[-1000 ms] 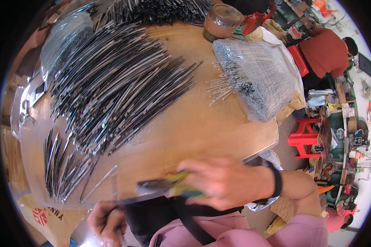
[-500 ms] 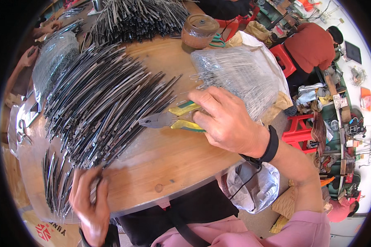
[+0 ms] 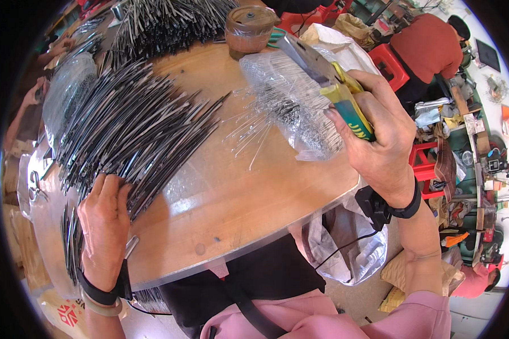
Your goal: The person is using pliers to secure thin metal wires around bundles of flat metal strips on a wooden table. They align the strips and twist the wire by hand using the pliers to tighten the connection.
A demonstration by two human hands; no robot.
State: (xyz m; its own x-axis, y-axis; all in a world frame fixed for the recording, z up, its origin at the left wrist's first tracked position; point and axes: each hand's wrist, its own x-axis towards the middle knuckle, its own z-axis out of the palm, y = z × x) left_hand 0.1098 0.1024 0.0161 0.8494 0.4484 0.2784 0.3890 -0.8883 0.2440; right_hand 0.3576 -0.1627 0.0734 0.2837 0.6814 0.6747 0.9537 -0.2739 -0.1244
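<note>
My left hand (image 3: 104,217) is closed at the near end of a big pile of thin dark strips (image 3: 130,124). Its fingertips touch the strips, and a grey strip end (image 3: 132,247) sticks out below the palm. My right hand (image 3: 382,133) grips pliers (image 3: 345,96) with yellow and green handles, raised over the table's right side. The jaws point up and left, with nothing visible between them. Beneath them lies a clear plastic bag (image 3: 294,121) of thin metal wires. Several loose wires (image 3: 251,135) fan out of it onto the wooden table (image 3: 209,209).
A second heap of dark strips (image 3: 164,28) and a brown tape-wrapped jar (image 3: 249,31) stand at the far side. Scissors (image 3: 37,186) lie at the left, near another person's hand (image 3: 37,93). Red stools (image 3: 390,68) and a seated person (image 3: 427,48) are at the right.
My right hand has swung the pliers up and right, off the strips. My left hand has moved up onto the pile's near end. Loose wires now show spread beside the bag.
</note>
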